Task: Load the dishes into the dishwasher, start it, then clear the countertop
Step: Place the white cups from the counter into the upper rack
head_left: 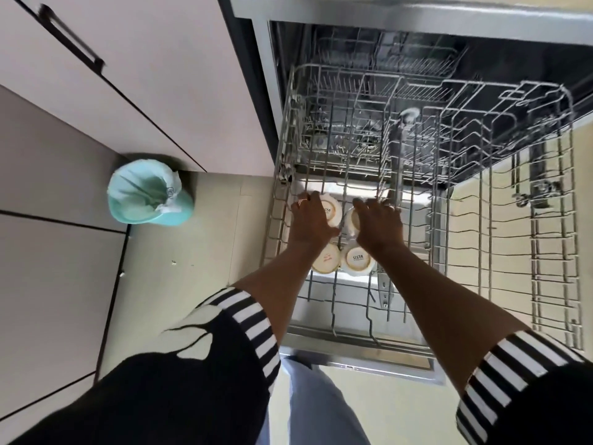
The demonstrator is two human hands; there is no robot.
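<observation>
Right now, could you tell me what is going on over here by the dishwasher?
A person is loading cups into the pulled-out upper rack of the open dishwasher. The left hand rests on one upside-down white cup, and the right hand on the cup beside it. Two more upside-down cups already sit just in front of them. The rest of the rack looks bare. A teal bin stands on the floor to the left.

We log four cups (pixel 340 237) in the pulled-out rack (pixel 481 252), a bin (pixel 149 197) on the floor to its left.
</observation>
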